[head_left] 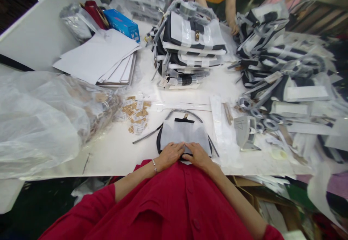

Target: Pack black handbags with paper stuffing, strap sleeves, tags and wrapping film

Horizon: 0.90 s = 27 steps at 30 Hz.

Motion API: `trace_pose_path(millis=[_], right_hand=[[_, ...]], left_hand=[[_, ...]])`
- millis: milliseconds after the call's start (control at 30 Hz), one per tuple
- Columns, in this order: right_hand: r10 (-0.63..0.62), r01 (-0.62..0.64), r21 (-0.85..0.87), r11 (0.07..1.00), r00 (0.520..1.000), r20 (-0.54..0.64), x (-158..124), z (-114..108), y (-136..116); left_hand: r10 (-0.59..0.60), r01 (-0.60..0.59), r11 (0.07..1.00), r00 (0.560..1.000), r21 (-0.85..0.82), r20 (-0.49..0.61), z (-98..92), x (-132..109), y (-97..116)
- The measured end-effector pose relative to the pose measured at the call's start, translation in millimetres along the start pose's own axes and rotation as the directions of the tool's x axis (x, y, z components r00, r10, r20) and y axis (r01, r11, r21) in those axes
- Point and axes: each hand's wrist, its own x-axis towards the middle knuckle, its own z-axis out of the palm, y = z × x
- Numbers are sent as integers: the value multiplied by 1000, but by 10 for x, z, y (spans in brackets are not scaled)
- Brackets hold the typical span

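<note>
A small black handbag (158,143) lies on the white table right in front of me, with a pale protective sheet (185,135) over its flap. Its dark clasp tab with a gold-coloured fitting (186,116) shows at the far side. A wrapped strap (148,133) loops out behind and to the left. My left hand (171,155) grips the bag's near edge, fingers over the sheet. From the other side my right hand (198,156) holds the same edge, its thumb towards me. Fingertips of both hands nearly meet at the middle; what lies under them is hidden.
Wrapped handbags (194,33) are stacked at the back, with more piled right (288,66). Tags (137,113) and a plastic bag (40,120) lie left. White sheets (100,53) and a blue box (122,24) stand behind. A tape dispenser (246,133) sits right. A co-worker's hand (233,27) is opposite.
</note>
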Motion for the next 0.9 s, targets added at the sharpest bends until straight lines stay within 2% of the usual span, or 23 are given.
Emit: trace_pose_path(millis=[200, 400, 633, 733, 900], right_hand=[[52, -50, -75, 996, 998, 22, -20, 73, -47], [99, -107, -153, 982, 993, -57, -34, 235, -66], [52, -76, -205, 976, 991, -121, -68, 318, -88], [59, -85, -194, 977, 989, -134, -89, 306, -90], [73, -95, -160, 983, 988, -137, -105, 302, -97]], left_hand=[[-7, 7, 1000, 1000, -16, 30, 23, 37, -5], [-20, 23, 999, 998, -45, 60, 51, 101, -6], [-15, 16, 1000, 998, -16, 58, 91, 138, -16], [-59, 58, 998, 996, 8, 67, 83, 143, 25], [-208, 205, 978, 968, 36, 141, 26, 199, 143]])
